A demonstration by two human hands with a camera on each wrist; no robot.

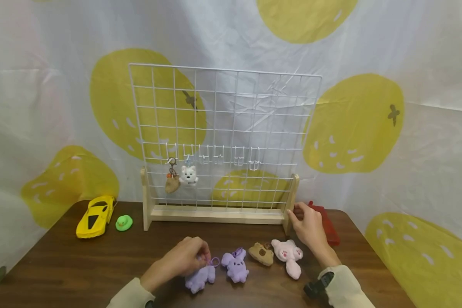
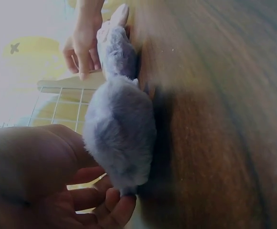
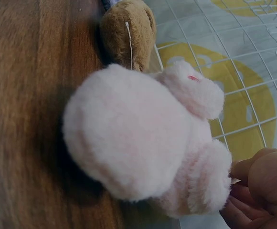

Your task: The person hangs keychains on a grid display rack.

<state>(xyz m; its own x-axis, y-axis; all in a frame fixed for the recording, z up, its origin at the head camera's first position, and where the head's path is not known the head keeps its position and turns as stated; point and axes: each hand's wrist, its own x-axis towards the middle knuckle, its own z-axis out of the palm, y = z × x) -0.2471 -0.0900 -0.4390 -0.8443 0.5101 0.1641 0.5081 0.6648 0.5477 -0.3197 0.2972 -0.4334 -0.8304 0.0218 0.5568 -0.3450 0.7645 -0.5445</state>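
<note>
My left hand [image 1: 191,256] pinches the top of a purple plush keychain [image 1: 200,279] beside its purple ring [image 1: 214,262]. In the left wrist view the fuzzy plush [image 2: 122,133] hides part of that grip. Over on the right, my right hand [image 1: 309,229] holds the wooden side post [image 1: 291,196] of a white wire grid rack [image 1: 225,113]. Between the hands lie a second purple plush [image 1: 236,267], a brown plush [image 1: 262,254] and a pink plush [image 1: 288,254], which sits large in the right wrist view, close to my fingers.
Several clear hooks [image 1: 238,159] hang in a row on the grid. A brown charm [image 1: 172,183] and a white dog charm [image 1: 189,174] hang on the left ones. A yellow toy car [image 1: 96,217] and green duck [image 1: 124,223] stand left; a red object [image 1: 327,224] lies behind my right hand.
</note>
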